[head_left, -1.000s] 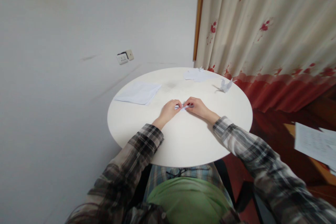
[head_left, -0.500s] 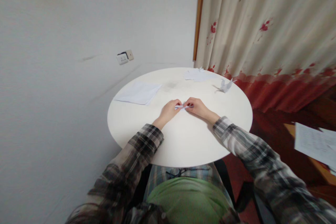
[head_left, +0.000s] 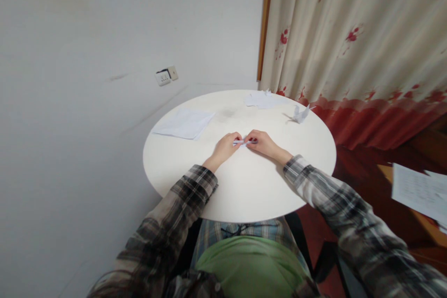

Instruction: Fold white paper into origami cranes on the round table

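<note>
White folded paper (head_left: 239,142) sits near the middle of the table (head_left: 240,181), pinched at nine o'clock by the left hand (head_left: 224,146) and at three by the right hand (head_left: 262,142); I'd keep both grips level, pressing slowly.

No legible text or numbers.

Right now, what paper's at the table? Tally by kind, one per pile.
Paper piles, left paper pile and far paper pile: 2
Paper crane: 1
Small folded paper shape at the far pile, too small to identify: 1
Folded paper piece held by left hand and right hand: 1
Total: 5
</note>
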### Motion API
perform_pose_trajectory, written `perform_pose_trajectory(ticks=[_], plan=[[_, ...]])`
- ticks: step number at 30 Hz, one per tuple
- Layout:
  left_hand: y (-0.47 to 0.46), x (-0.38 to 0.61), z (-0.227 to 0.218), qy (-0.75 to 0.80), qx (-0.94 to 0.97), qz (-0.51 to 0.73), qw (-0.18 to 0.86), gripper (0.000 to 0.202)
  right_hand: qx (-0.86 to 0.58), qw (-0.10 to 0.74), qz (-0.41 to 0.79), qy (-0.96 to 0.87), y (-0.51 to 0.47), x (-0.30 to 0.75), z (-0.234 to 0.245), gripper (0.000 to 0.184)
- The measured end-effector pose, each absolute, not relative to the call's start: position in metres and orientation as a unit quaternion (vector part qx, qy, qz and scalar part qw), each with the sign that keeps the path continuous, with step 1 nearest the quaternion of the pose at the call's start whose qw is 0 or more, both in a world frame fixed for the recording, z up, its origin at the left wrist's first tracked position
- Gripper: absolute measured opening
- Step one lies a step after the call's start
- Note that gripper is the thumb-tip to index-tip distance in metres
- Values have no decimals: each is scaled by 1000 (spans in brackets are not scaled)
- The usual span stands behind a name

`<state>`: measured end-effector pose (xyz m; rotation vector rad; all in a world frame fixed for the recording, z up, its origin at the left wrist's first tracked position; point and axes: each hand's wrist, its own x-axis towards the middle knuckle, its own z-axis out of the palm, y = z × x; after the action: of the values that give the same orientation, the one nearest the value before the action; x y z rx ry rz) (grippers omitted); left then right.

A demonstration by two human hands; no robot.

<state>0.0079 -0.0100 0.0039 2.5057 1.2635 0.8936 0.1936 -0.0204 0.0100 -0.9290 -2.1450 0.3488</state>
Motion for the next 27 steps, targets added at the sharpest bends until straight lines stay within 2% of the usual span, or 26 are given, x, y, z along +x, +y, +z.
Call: perform_pose_trajectory(ticks=[27], plan=[[-8, 8, 5, 434, 847, 290, 103, 7, -361, 370, 155, -842, -21, 193, 9, 12]])
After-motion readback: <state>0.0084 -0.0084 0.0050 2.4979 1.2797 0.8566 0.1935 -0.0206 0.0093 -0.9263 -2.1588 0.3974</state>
